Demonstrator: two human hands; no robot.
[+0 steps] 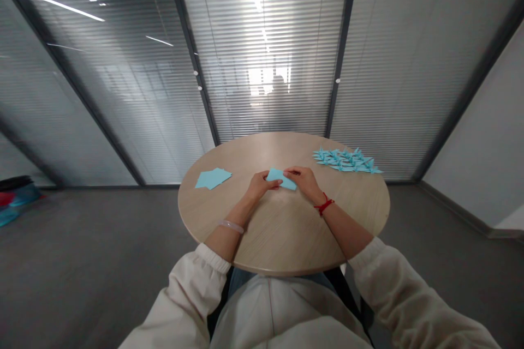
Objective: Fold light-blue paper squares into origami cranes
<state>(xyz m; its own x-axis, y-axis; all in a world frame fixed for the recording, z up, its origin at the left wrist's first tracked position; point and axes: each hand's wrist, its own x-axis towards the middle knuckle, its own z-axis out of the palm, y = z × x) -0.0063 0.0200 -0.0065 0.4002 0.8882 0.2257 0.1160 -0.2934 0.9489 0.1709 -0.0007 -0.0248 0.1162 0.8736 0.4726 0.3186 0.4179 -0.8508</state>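
Note:
A light-blue sheet of paper (280,176) is held between my two hands, just above or on the middle of the round table. My left hand (262,184) grips its left side, the thumb lying over the paper's lower edge. At the upper right edge, the fingers of my right hand (303,179) pinch the same sheet. Whether the sheet has a fold in it is too small to tell. Left of my hands lie several loose light-blue paper sheets (213,178), overlapping. To the right, several folded blue paper cranes (346,160) are set close together in rows.
The round wooden table (282,234) stands right before me, its near edge at my lap. Behind it rises a glass partition with blinds (270,103). A dark bin-like object (18,196) with red and blue items is on the floor at far left.

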